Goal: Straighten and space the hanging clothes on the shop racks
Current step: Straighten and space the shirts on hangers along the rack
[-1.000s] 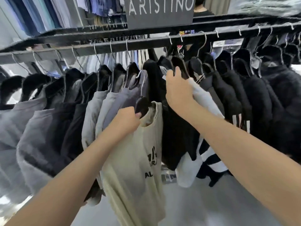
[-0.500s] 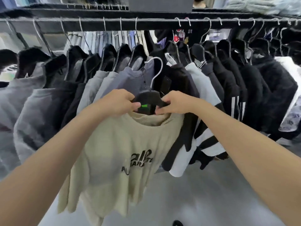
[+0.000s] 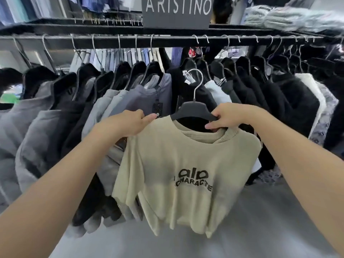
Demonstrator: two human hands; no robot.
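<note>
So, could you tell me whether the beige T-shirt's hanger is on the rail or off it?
Off. Its hook hangs free below the rail; the right hand grips the hanger, the left hand the T-shirt.

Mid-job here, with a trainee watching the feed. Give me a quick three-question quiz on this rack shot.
1. True or false: the hook of the black hanger carrying the beige T-shirt sits on the rail.
2. Fill in: the sign above the rail reads ____.
3. What does the right hand grip? A) the hanger's arm B) the rail C) the sign

Key: 1 false, the hook hangs free below the rail; 2 ARISTINO; 3 A.
</note>
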